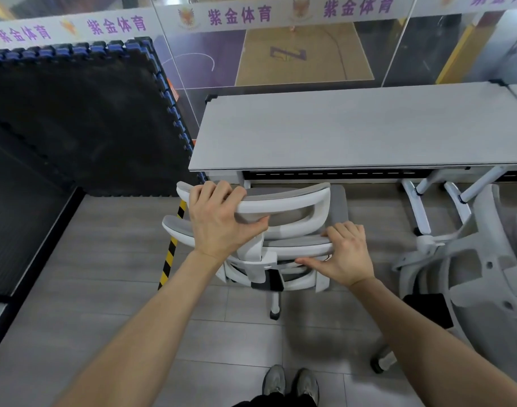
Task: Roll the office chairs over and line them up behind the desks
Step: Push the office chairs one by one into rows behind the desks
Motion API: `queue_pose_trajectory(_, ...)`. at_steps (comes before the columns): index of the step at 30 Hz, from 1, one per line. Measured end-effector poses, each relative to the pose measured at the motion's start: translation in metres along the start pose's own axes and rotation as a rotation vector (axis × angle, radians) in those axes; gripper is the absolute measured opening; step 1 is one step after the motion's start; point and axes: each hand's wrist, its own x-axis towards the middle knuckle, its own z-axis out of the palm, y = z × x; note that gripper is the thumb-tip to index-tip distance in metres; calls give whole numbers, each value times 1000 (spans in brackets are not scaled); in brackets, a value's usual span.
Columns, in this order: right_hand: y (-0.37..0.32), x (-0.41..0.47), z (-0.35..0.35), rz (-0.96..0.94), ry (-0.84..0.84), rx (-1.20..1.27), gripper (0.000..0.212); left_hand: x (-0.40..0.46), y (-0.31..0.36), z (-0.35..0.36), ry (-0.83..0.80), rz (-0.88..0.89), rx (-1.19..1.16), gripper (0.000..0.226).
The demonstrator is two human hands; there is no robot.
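Here your left hand (222, 221) grasps the headrest (283, 201) of the white office chair (280, 248), fingers curled over its top edge and thumb hooked underneath. Your right hand (347, 254) holds the top rim of the chair's backrest just below, fingers bent over the rim and thumb stretched out along its rear face. The chair stands at the centre of your view, with its back toward you and its seat tucked at the near edge of the grey desk (354, 127), which lies toward 12 o'clock. One caster (274, 314) of the chair shows on the tiled floor (104, 289) below the backrest. A second white chair (469, 274) sits at 3 o'clock, close beside the first and near the desk's white legs (419, 207). A stack of black foam mats (84, 118) fills the 10 o'clock area, and a yellow-and-black striped strip (170, 254) runs along the floor just left of the chair. Your shoes (291, 383) show at 6 o'clock.
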Motion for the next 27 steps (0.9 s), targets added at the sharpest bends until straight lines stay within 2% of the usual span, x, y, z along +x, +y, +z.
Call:
queue_pose_trajectory(7,-2,0,-6,28,-76,-18,84,-1,2,-3,-13,0,-8,56)
queue_pose_trajectory(14,-7,3,-16,52,-136,-104,85,0,1,-10,-144,25,17,67)
queue_pose_trajectory(18,-10,9,-30,55,-302,-184,82,11,-2,-28,-323,105,46,69)
queue_pose_trajectory(20,-12,17,-43,20,-430,-220,74,21,0,-34,-434,127,89,72)
queue_pose_trajectory(22,-18,22,-57,22,-516,-245,65,32,10,-37,-473,132,72,69)
queue_pose_trajectory(24,-24,17,-73,79,-486,-241,59,42,30,-36,-458,194,-4,57)
queue_pose_trajectory(27,-26,-12,-102,234,-289,-179,42,49,79,-20,-393,426,-111,37)
